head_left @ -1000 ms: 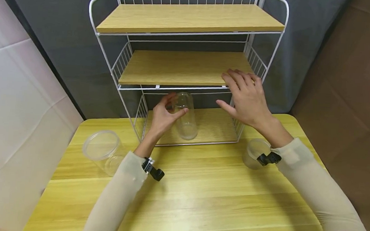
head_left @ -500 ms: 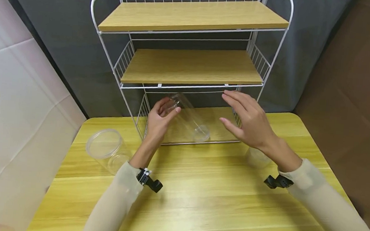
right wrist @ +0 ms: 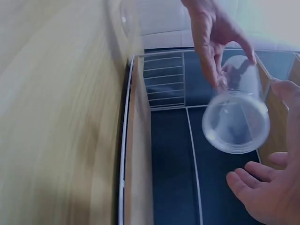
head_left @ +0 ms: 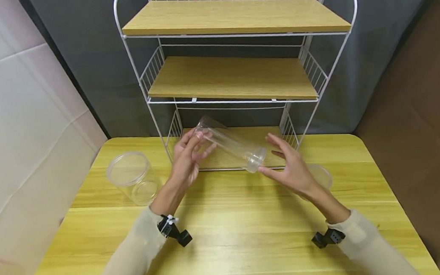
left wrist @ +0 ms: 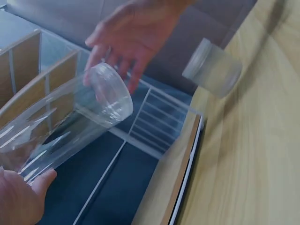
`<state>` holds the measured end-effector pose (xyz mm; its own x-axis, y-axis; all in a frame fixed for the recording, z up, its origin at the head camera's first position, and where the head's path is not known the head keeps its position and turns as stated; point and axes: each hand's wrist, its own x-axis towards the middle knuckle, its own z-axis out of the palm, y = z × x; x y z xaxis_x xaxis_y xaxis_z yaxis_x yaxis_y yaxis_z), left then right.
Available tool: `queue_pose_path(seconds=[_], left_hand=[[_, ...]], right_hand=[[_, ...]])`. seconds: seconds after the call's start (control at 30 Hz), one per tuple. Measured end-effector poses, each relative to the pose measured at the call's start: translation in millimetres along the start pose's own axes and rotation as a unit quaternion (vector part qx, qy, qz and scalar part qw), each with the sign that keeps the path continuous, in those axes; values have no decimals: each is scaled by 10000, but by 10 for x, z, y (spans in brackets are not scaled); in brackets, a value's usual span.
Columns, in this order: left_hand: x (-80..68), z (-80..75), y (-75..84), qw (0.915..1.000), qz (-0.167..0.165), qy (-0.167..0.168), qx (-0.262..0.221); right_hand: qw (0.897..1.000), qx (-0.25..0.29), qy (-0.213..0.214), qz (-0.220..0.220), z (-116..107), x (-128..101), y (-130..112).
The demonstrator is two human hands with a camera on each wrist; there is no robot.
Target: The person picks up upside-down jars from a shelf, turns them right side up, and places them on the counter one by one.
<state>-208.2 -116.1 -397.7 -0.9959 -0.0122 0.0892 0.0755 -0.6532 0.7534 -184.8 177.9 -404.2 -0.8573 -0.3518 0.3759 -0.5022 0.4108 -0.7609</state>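
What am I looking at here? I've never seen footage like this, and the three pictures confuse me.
No machine here: a person wears three cameras. One sits on the head and looks down at both hands; one small black camera is strapped to each wrist, so the two other pictures show the same moment from up close.

The left hand holds one end of a clear tube, tilted in front of the rack's bottom shelf. The right hand is open, its fingers at the tube's other end.

On the table lie a clear jar at the left and a cup behind the right hand.
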Motion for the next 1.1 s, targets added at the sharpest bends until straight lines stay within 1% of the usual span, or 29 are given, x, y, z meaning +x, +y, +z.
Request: queue_pose_path(seconds=[0.1, 0.2, 0.3, 0.4, 0.5, 0.63, 0.7, 0.77, 0.8, 0.83, 0.9, 0.93, 0.97, 1.03, 1.1], left_hand=[[-50, 31, -25, 9998, 28, -65, -174], [-97, 64, -50, 9993, -2, -153, -338], [-124, 77, -66, 9987, -29, -261, -436], [-139, 50, -68, 9984, -15, -397, -399], [-151, -12, -57, 9978, -43, -607, -280], [-156, -105, -31, 9961, -164, -867, -31], [-150, -145, -16, 9946, -187, -993, 224], [-143, -187, -2, 9914, -125, -1129, 654], [-141, -206, 7, 9881, -52, -1223, 933], [-134, -229, 12, 9826, 48, -1330, 1296], [-127, -272, 22, 9660, 232, -1587, 2027], [-125, -292, 24, 9558, 296, -1726, 2363], [-125, -308, 25, 9438, 333, -1853, 2717], [-129, -327, 21, 9173, 332, -2101, 3366], [-140, -328, 6, 8912, 233, -2361, 3867]], right_hand=[[9977, 655, 26, 145, 42, -18, 24], [9938, 1088, 99, 214, 95, -36, 47], [9880, 1518, 243, 128, 134, -51, 46], [9833, 1781, 371, -56, 133, -62, 27], [9812, 1870, 425, -201, 86, -65, -12], [9810, 1872, 427, -265, -13, -51, -65], [9820, 1817, 432, -289, -72, -38, -94], [9841, 1687, 448, -327, -131, -21, -123], [9850, 1626, 457, -347, -159, -10, -138], [9859, 1567, 463, -366, -187, 0, -154], [9879, 1431, 460, -374, -234, 23, -189], [9890, 1361, 455, -368, -254, 33, -206], [9900, 1289, 442, -361, -271, 43, -223], [9915, 1179, 424, -355, -295, 66, -260], [9932, 1029, 404, -372, -308, 91, -296]])
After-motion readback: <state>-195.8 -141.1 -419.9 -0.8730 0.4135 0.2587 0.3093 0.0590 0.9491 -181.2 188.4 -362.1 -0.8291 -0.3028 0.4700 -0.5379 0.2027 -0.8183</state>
